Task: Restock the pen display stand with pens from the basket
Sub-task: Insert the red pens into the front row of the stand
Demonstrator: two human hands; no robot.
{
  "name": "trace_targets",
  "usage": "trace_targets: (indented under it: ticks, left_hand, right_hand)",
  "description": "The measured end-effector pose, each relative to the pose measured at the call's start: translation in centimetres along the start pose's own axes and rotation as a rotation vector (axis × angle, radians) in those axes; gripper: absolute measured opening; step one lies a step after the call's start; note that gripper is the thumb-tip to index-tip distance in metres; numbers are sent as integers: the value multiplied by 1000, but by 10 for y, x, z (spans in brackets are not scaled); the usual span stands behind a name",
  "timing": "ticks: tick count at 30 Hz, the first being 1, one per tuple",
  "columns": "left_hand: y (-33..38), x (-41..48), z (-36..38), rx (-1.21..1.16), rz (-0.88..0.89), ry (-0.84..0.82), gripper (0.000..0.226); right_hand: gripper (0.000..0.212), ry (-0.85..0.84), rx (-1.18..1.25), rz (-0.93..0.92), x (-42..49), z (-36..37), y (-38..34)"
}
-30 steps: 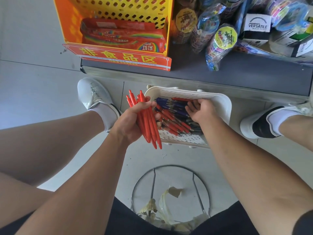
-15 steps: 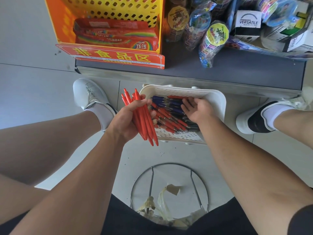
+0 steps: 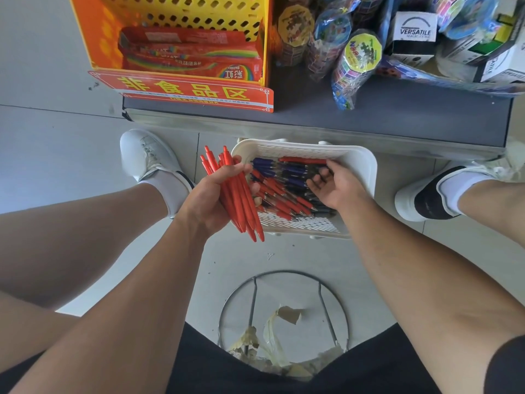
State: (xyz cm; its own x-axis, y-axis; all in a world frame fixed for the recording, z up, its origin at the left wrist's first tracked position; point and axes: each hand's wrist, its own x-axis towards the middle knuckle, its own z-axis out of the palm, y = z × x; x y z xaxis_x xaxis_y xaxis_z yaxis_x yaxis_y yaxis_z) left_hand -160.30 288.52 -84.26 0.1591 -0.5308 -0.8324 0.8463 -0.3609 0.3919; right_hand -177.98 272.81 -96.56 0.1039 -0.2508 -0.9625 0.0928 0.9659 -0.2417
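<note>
A white slotted basket [image 3: 360,163] sits on the floor between my feet, holding several loose red and dark blue pens [image 3: 284,177]. My left hand [image 3: 210,200] grips a bundle of several red pens [image 3: 238,203] at the basket's left edge, tips pointing toward me. My right hand [image 3: 335,186] is inside the basket over the pens, palm turned up, fingers loosely spread and touching the pile; I see no pen held in it. No pen display stand is in view.
A low grey shelf [image 3: 397,109] runs just beyond the basket, carrying an orange-yellow crate [image 3: 181,12] of snack packs, a red sign [image 3: 184,89], bagged toys [image 3: 355,58] and boxes. A wire ring stool base [image 3: 284,308] with torn tape lies near my lap. My shoes flank the basket.
My right hand has turned from palm-down among the pens to palm-up with fingers spread. My left hand keeps its red pen bundle in about the same place.
</note>
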Motion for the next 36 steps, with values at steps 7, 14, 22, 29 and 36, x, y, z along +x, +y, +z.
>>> trace_targets:
  ticks: [7, 14, 22, 29, 36]
  left_hand:
    - [-1, 2, -3, 11, -3, 28, 14]
    - [-4, 7, -9, 38, -24, 24, 32]
    - [-3, 5, -6, 44, 3, 56, 17]
    - [-2, -1, 3, 43, 33, 25, 18]
    - [-3, -13, 19, -38, 75, 55, 8]
  right_hand:
    - [19, 11, 31, -16, -2, 1, 3]
    - [18, 37, -60, -10, 2, 10, 0]
    - [22, 197, -444, -148, -3, 22, -8]
    - [27, 196, -636, -225, -32, 10, 3]
    - [27, -167, -622, -237, -84, 3, 1]
